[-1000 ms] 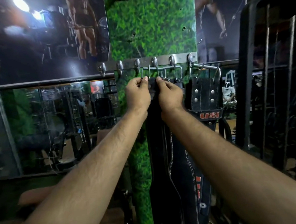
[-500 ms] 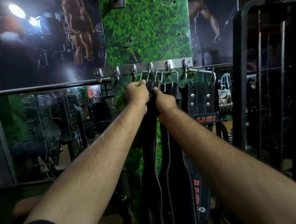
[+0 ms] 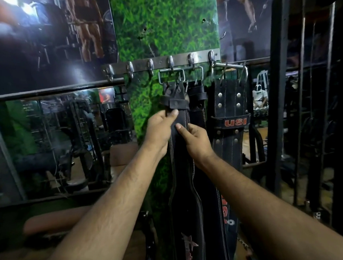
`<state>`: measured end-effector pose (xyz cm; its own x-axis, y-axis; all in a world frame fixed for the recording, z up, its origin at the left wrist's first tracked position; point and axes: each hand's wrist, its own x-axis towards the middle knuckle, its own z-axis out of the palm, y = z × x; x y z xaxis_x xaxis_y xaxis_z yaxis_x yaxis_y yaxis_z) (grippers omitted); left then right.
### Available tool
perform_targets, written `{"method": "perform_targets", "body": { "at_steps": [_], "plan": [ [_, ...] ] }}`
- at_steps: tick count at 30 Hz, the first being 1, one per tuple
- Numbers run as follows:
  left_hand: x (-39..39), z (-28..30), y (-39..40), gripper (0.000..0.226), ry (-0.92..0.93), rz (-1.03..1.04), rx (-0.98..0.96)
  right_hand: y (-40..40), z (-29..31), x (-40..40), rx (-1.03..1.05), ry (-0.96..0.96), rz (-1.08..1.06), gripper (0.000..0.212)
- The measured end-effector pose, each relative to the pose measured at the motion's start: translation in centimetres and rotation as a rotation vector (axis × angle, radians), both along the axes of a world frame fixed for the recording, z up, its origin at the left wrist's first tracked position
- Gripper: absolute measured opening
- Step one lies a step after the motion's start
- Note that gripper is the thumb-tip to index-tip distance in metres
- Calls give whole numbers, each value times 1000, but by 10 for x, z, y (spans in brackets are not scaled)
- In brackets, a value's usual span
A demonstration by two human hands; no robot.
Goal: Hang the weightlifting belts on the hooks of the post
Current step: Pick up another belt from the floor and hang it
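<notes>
Both grips pinch the black belt [image 3: 180, 149], left hand [image 3: 159, 128] above right hand [image 3: 197, 140], steadying it under its buckle [image 3: 170, 76] on the hook [image 3: 170, 62]

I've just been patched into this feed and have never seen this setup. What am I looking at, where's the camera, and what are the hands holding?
There is no machine here: a person works bare-handed, filmed by one wide-angle camera on their head, so both forearms reach in from below. Ahead stands a grass-patterned post with a metal hook rail. Three black weightlifting belts hang from it by their buckles. The left hand and right hand both touch the front belt below its buckle. A second belt hangs behind it, and the USI belt to the right. The three leftmost hooks are free.
</notes>
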<state>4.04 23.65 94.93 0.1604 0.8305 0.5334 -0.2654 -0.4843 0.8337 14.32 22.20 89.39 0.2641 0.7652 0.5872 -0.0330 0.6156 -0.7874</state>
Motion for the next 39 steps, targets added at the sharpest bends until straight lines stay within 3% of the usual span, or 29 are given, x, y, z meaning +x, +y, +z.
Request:
{"method": "perform_targets", "body": {
  "at_steps": [6,8,11,15,17,18,23,28,31,34,36,39],
  "plan": [
    [2,-82,0,45,142,133,-52,-9,-75,11,-132,-173,-87,44],
    [0,-116,1,32,164,101,-82,-13,-105,17,-168,-211,-46,40],
    [-7,-174,1,41,218,60,-138,-21,-153,24,-284,-270,25,34],
    [-21,-227,-12,40,300,44,-218,-37,-198,26,-350,-251,47,4],
    [-28,-241,-20,9,275,44,-238,-41,-215,24,-380,-211,43,20],
    [-30,-249,-24,7,260,56,-256,-42,-222,23,-398,-206,52,22],
    [-41,-299,-36,11,317,78,-328,-48,-279,16,-527,-292,58,22],
    [-45,-370,-27,11,455,68,-370,-51,-356,11,-613,-261,69,18],
    [-43,-421,-28,7,466,52,-453,-54,-404,13,-672,-233,54,39],
    [-42,-473,-23,9,461,37,-549,-54,-453,15,-727,-177,42,34],
    [-41,-503,-22,31,538,51,-607,-56,-485,16,-798,-174,44,27],
    [-42,-549,-32,49,602,66,-721,-62,-531,16,-867,-257,3,62]
  ]
}}
